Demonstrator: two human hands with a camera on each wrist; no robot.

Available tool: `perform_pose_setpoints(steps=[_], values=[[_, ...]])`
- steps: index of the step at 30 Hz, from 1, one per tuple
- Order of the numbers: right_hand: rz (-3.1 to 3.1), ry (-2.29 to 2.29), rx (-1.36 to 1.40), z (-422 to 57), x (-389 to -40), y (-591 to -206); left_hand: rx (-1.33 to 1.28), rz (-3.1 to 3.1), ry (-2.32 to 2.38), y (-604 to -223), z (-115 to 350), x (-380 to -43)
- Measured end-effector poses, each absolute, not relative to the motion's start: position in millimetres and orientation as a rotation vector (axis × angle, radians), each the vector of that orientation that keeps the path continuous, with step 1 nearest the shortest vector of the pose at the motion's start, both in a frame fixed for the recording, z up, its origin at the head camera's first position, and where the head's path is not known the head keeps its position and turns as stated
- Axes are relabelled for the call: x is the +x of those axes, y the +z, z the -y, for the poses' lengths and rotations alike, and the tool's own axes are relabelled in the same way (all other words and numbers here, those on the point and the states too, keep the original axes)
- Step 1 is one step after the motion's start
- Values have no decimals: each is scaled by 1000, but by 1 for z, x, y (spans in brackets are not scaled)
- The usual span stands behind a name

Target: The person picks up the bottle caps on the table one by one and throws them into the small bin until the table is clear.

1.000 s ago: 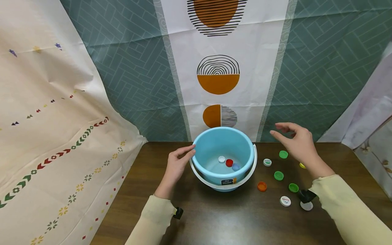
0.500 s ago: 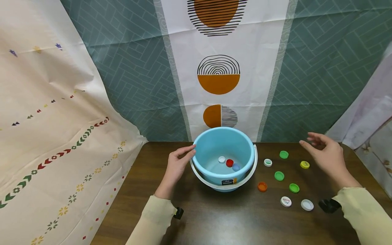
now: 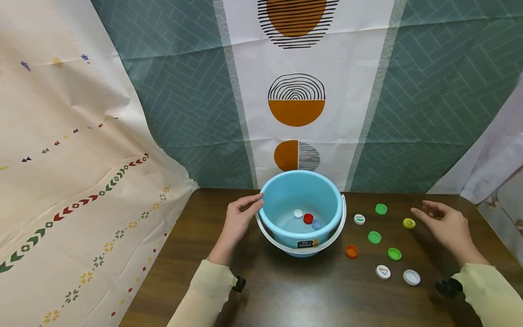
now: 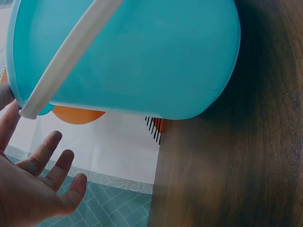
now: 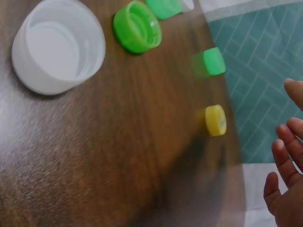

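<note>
A light blue bucket (image 3: pixel 282 229) with a white handle stands on the table; a white cap (image 3: pixel 298 213), a red cap (image 3: pixel 308 219) and a pale blue cap (image 3: pixel 316 224) lie inside. At its left rim my left hand (image 3: pixel 241 215) holds the edge with thumb and index finger; the left wrist view shows the other fingers spread loosely below. My right hand (image 3: pixel 448 227) is raised at the right, fingers loosely bent and holding nothing. Nearest to it is a yellow cap (image 3: pixel 409 223), just left of the fingertips and also visible in the right wrist view (image 5: pixel 216 120).
Right of the bucket, several bottle caps are scattered: an orange one (image 3: pixel 351 251), green ones such as this cap (image 3: pixel 381 209), and white ones including this cap (image 3: pixel 411 277). Patterned cloth (image 3: pixel 441 113) hangs behind the dark wooden table (image 3: pixel 302 295), and cream cloth (image 3: pixel 81 190) drapes at the left.
My right hand has moved right from beside the bucket and then lowered near the yellow cap. The left hand stays at the rim. The head view has shifted slightly.
</note>
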State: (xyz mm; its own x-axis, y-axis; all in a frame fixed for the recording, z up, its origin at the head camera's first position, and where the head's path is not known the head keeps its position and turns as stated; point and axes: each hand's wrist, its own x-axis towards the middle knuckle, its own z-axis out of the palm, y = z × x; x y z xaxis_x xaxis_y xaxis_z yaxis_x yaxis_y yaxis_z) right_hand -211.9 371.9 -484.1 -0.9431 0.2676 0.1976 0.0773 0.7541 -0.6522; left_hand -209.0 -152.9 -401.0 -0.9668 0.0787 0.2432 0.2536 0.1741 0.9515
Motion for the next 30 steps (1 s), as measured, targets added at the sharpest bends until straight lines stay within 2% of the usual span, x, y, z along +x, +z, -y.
perform_pose_setpoints(steps=[18,30], values=[[2920,978,-155,-379,-213,-517,-323,2306,-1920,-402,153,-209],[2915,856,-113,-371,-217,-522,-307,2306,-1904,-400,152,-208]])
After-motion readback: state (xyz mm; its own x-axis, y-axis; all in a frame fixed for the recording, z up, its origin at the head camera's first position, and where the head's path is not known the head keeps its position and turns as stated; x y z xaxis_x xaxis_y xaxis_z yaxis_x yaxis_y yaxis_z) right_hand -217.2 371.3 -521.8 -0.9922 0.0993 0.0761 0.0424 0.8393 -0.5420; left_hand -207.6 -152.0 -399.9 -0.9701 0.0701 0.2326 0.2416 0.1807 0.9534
